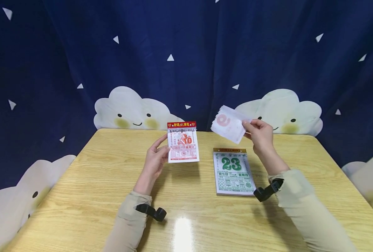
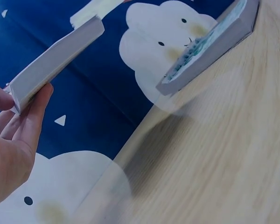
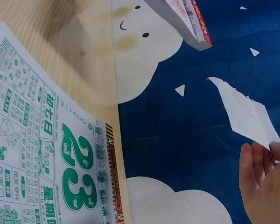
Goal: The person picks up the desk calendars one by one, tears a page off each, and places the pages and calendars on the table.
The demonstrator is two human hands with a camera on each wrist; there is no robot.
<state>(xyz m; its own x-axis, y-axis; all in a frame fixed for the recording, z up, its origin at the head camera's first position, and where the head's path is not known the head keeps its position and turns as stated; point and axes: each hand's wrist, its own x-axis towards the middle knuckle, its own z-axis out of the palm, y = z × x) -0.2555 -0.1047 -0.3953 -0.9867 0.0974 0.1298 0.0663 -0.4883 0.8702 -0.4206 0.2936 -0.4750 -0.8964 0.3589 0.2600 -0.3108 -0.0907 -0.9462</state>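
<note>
My left hand (image 1: 156, 159) grips the left edge of a small tear-off calendar (image 1: 184, 148) with a red header and a red 10, held up over the table. In the left wrist view, the thick page block (image 2: 56, 60) of this calendar rests between thumb and fingers. My right hand (image 1: 261, 136) pinches a loose calendar page (image 1: 228, 126) by its right corner, raised in the air. One side of that page is ragged, and a faint reversed red numeral shows through. A larger calendar (image 1: 233, 175) with a green 23 lies on the table below my right hand.
The light wooden table (image 1: 88, 196) reaches back to a dark blue curtain (image 1: 136, 52) with white triangles and smiling clouds. Black wrist cameras are strapped over both beige sleeves (image 1: 309, 206). The right one sits close to the green calendar's lower right corner.
</note>
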